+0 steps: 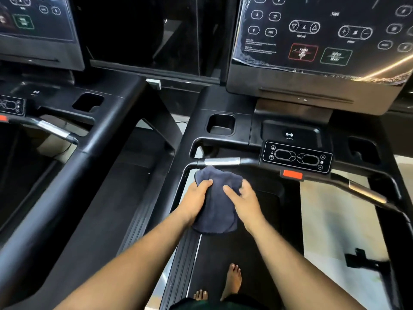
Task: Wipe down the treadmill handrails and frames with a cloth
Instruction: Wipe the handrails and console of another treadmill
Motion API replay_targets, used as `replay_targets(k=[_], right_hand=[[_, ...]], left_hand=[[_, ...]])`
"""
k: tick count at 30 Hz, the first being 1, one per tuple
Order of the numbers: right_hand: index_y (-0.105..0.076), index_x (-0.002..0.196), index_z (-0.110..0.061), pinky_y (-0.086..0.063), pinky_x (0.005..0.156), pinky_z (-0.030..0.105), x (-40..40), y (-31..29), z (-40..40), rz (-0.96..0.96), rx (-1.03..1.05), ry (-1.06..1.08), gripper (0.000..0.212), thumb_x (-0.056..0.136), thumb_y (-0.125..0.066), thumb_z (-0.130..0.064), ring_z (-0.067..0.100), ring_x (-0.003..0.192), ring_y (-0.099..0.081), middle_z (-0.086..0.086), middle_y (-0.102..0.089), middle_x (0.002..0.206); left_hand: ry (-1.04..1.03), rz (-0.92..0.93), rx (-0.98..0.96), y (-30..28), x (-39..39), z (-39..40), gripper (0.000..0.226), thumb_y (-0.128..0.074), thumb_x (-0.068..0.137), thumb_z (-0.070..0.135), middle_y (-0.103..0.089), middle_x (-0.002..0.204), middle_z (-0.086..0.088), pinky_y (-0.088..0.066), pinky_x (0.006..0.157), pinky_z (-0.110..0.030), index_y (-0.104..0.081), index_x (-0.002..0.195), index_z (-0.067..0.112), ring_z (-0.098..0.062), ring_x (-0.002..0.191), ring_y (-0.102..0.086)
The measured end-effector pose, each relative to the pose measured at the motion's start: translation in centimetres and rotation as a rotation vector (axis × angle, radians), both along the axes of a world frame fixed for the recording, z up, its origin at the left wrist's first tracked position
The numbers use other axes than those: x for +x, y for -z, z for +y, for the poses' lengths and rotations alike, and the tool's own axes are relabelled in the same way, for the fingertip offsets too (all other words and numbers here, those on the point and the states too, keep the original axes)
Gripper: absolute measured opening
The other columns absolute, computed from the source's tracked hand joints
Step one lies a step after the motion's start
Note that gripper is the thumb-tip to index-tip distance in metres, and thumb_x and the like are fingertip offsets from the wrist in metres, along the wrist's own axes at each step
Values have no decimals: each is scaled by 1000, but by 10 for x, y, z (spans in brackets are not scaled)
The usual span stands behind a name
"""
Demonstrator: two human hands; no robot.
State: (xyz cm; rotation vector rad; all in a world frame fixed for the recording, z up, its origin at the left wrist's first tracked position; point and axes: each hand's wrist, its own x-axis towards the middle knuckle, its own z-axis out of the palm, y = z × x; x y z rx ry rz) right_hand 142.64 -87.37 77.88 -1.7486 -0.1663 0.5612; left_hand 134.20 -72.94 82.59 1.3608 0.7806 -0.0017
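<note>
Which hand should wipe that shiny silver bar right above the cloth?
Probably the left hand. It grips the cloth's upper left edge, just below the silver handrail section. The right hand holds the cloth too, but sits further right, toward the control panel.

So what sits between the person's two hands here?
In the head view, the dark blue cloth lies between them: the left hand grips its left side, the right hand holds its right side, just below the handrail.

A second black treadmill (73, 166) stands just beside on the left, its dark console screen (38, 25) upright. Pale tiled floor (330, 220) shows to the right. Two bare feet (233, 280) stand below.
</note>
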Motion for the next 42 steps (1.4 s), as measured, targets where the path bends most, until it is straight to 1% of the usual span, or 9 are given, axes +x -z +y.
replay_targets(k=[5,9,15,20,23,27,32,39,42], right_hand=[[-52,109,-27,-52,85,34,37,-12,8,-216,-143,57,37,87,-79,-41,19,101,-67,-9,-69,103],[-47,123,-22,-51,86,38,71,-22,29,-371,-286,57,48,90,-75,-43,26,108,-63,-1,-65,121],[-51,137,-20,-39,105,47,89,-15,77,-896,-747,1,56,83,-66,-26,29,130,-50,5,-52,139],[-26,161,-21,-10,124,59,69,28,70,-1029,-949,-532,93,82,-68,-46,30,152,-29,8,-38,161],[-32,156,-19,-23,117,60,85,21,86,-1004,-1157,-629,100,75,-73,-64,32,139,-44,10,-49,150],[-48,132,-22,-44,88,44,121,2,129,-860,-1168,-787,78,72,-73,-64,29,110,-64,4,-64,121],[-46,145,-18,-39,108,58,76,31,98,-1082,-1231,-654,78,75,-69,-42,34,125,-55,12,-57,135],[-51,118,-22,-49,77,42,117,-8,164,-782,-1111,-951,60,76,-63,-63,30,102,-68,3,-68,112],[-49,131,-22,-47,85,45,97,2,150,-960,-1141,-845,70,76,-66,-61,29,105,-63,4,-64,117]], left_hand=[[-81,26,351,23,32,9,20,-65,93,53,-77,97,12,-57,96,-42,-71,100,36,-5,96,-71],[-46,205,754,21,69,28,45,-51,91,72,-70,95,2,-53,91,-50,-63,82,29,-26,99,-66],[177,494,919,41,125,51,70,-30,101,69,-56,138,-10,-32,107,-52,-62,130,14,-33,134,-42],[106,308,1096,70,116,73,70,-23,94,66,-55,141,-6,-32,103,-53,-56,132,16,-28,136,-42],[242,208,1277,82,90,95,67,-24,100,57,-44,158,-3,-35,108,-54,-45,151,19,-24,147,-36],[471,215,1255,96,66,124,74,-8,100,59,-11,173,3,-15,124,-55,-17,164,23,-16,159,-8],[540,111,1183,96,62,128,87,8,93,75,9,170,7,14,123,-52,3,163,24,-9,156,14],[550,103,1150,97,65,131,84,-13,98,68,8,172,5,14,125,-55,5,164,19,-10,158,13],[530,73,1140,99,64,132,84,-9,98,71,6,173,5,11,126,-55,8,163,22,-10,158,13]])
